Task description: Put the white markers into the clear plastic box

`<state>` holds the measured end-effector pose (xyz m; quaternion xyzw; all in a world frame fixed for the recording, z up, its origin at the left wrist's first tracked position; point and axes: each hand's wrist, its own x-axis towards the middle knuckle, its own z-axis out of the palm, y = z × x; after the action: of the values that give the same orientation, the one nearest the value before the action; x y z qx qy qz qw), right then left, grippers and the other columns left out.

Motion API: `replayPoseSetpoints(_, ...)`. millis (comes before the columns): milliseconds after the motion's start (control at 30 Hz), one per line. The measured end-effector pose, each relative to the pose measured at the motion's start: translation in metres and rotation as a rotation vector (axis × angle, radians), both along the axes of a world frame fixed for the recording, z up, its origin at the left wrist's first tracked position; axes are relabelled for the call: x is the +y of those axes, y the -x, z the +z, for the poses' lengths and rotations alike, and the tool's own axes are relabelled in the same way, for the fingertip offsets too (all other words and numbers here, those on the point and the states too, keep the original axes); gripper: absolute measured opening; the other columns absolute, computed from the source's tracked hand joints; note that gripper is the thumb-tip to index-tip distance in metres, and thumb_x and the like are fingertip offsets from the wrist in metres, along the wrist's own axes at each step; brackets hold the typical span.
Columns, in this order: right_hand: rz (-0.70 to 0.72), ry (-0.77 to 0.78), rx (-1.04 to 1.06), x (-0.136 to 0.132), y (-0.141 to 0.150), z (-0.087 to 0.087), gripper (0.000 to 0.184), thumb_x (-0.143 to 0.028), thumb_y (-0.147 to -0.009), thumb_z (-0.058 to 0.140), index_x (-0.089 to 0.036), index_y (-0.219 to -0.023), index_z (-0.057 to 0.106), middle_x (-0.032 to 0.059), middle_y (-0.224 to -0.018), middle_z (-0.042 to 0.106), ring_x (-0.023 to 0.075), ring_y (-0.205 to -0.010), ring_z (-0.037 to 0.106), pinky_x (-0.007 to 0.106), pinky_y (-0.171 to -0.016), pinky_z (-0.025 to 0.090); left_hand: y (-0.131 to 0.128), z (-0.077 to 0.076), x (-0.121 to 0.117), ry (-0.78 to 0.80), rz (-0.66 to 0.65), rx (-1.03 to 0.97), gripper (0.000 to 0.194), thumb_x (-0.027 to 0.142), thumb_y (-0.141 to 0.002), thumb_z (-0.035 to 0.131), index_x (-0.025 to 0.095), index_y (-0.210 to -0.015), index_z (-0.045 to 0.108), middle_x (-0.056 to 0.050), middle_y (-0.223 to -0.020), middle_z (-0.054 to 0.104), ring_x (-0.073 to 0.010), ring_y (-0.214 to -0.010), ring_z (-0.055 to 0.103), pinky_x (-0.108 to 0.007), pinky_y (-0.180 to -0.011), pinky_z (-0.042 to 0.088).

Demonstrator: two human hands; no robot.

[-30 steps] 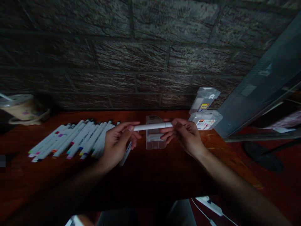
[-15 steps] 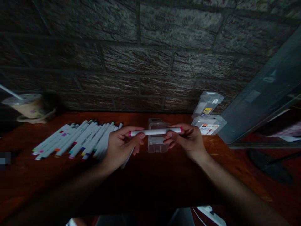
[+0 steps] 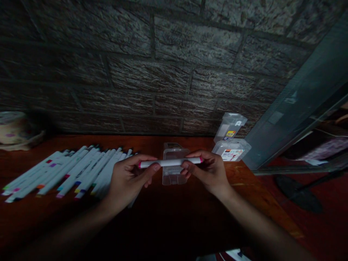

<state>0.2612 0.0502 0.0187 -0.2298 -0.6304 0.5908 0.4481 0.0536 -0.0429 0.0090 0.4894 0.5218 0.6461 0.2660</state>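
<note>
A white marker (image 3: 171, 162) with pink ends lies level between my two hands, held above the table. My left hand (image 3: 133, 175) pinches its left part between thumb and fingers. At the other end my right hand (image 3: 208, 170) grips it the same way. Behind and below the marker stands a clear plastic case (image 3: 174, 177), partly covered by the marker and my right fingers. Left of my left hand, several white markers (image 3: 73, 170) with coloured ends lie side by side, some hidden behind that hand.
Two clear plastic pieces, a tall one (image 3: 231, 125) and a labelled one (image 3: 231, 150), stand at the table's back right. A drink cup (image 3: 12, 128) sits at the far left. A stone-block wall (image 3: 174, 72) rises behind the wooden table (image 3: 244, 188).
The view has swung to the right and tilted up slightly, so the table things appear further left and lower. Both hands keep the same hold on the marker.
</note>
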Motion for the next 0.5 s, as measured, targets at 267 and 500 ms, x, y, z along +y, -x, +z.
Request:
replayPoseSetpoints(267,0.030,0.061,0.025,0.000,-0.001,0.005,0.023,-0.038,-0.083,0.085,-0.017,-0.090,0.079,0.0058,-0.071,0.081,0.0209,-0.059,0.079,0.030,-0.050,0.067,0.001,0.002,-0.002,-0.016,-0.071,-0.101,0.017,0.031,-0.086,0.080,0.016,-0.094,0.080,0.000,-0.059,0.071,-0.0106,-0.040,0.057,-0.019,-0.038,0.044)
replayPoseSetpoints(500,0.094,0.126,0.080,0.001,-0.001,0.004,0.024,-0.039,-0.090,0.080,-0.017,-0.099,0.081,0.0094,-0.080,0.084,0.0212,-0.063,0.080,0.029,-0.053,0.067,0.006,-0.008,0.000,-0.024,-0.135,-0.221,0.019,0.032,-0.091,0.076,0.017,-0.102,0.080,-0.003,-0.070,0.073,-0.0116,-0.045,0.059,-0.020,-0.039,0.045)
